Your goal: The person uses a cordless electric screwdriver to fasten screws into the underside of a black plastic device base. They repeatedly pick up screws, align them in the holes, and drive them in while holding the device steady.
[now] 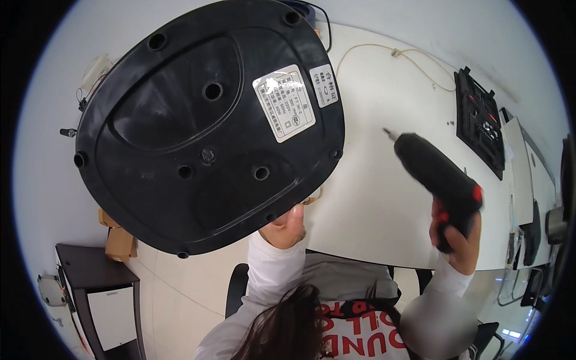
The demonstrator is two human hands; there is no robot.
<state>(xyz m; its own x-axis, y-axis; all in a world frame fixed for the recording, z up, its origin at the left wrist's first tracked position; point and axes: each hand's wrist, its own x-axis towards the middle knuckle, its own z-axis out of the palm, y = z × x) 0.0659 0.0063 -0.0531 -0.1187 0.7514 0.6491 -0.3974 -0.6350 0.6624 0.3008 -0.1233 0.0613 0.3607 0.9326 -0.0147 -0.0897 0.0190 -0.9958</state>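
My left hand [287, 228] grips the lower edge of a large black plastic appliance base [180, 132], thumb showing and the other fingers mostly hidden behind it. The base is raised with its underside facing me, showing several round screw holes, two recessed areas and two white labels, the larger being a rating label [284, 103]. In my right hand [459, 234] is a black and red cordless screwdriver [435, 168], gripped by its handle. Its bit points up and left toward the base, well apart from it.
A white table [372, 204] lies beneath. On its right side rests an open black tool case [481, 123], with a pale cord [414, 51] toward the back. A dark cabinet [96, 270] and a cardboard box [120, 243] stand at left. A chair [237, 291] is behind me.
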